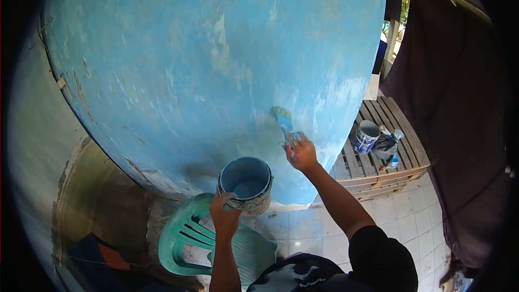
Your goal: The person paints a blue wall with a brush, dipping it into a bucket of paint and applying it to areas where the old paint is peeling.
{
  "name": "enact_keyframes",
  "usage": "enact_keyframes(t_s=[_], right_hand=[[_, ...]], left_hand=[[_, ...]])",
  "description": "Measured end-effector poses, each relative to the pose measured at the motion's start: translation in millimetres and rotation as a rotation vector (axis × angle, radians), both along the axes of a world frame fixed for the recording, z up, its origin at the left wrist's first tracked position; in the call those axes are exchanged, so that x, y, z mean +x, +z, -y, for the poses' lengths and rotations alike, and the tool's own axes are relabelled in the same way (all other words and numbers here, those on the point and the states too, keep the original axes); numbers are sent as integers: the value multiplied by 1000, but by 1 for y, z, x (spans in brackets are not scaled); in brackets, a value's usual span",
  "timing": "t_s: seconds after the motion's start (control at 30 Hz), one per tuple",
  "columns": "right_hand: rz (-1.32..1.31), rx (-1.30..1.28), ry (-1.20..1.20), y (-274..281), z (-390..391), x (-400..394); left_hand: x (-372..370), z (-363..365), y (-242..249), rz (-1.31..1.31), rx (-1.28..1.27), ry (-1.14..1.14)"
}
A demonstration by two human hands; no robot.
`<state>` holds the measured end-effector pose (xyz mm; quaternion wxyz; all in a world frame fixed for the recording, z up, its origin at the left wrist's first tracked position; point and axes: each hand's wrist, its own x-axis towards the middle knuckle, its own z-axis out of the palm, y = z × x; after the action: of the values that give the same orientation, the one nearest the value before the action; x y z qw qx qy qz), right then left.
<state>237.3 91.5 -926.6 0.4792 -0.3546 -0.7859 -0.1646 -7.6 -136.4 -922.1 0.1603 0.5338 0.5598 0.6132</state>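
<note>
**Both hands closing on their tools in front of a blue wall**

Fingers of the right hand (pixel 303 152) are wrapping closed around the handle of a flat brush with pale bristles (pixel 283 114), and the left hand (pixel 224 213) is clamping the near rim of a round, stained bucket (pixel 254 205).

Largest of all, a worn light-blue wall (pixel 189 65) is standing before the person, and the brush is lying with its bristles against it, or very near. A dark hanging cloth (pixel 443 75) is covering the far right side. Between the cloth and the wall, a low slatted wooden platform (pixel 409 154) is carrying several smaller things, probably because it is giving them a place off the tiled floor.

Below the wall, a green plastic chair (pixel 173 224) is standing under the left arm. Whether the bucket is touching it, I cannot tell. The bucket is hanging almost upright, its opening facing upward, probably so that its contents are not spilling; being just below and to the left of the brush, it is making the reach between them short. The right arm is stretching forward, which seems to be leaving the bristles free of the fingers.

On the platform, a white-and-blue pail (pixel 365 143) is standing beside a dark plastic bag (pixel 385 148), and a small blue brush with a red handle (pixel 393 161) is lying near the bag.
</note>
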Motion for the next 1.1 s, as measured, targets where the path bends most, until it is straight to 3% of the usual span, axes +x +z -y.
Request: enact_keyframes(t_s=[0.1, 0.13, 0.23, 0.3, 0.43, 0.5, 0.63, 0.77, 0.87, 0.93, 1.03, 1.1], right_hand=[[257, -179, -16, -28, 16, -8], [367, -346, 92, -29, 15, -6], [456, -287, 94, 0, -1, 9], [407, -276, -14, 54, -4, 19], [62, -116, -32, 149, 21, 29], [28, 111, -42, 170, 31, 28], [-1, 193, 31, 132, 14, 26], [257, 144, -28, 26, -7, 21], [313, 61, 0, -21, -2, 13], [496, -251, 119, -30, 3, 8], [568, -327, 132, -5, 5, 10], [472, -108, 77, 36, 2, 20]], left_hand=[[-6, 6, -10, 44, -36, 17], [-6, 8, -17, 62, -40, 6], [-8, 16, -26, 115, -52, 18], [-7, 17, -28, 86, -82, 28], [-4, 16, -34, 133, -99, 39], [-5, 15, -31, 97, -116, 59], [-11, 10, -22, 81, -117, 60], [-15, 4, -21, 113, -42, 69], [-17, 6, -25, 120, -29, 61], [-14, 8, -23, 106, -61, 58], [-7, 9, -15, 98, -124, 40], [-4, 10, -15, 63, -136, 35]])
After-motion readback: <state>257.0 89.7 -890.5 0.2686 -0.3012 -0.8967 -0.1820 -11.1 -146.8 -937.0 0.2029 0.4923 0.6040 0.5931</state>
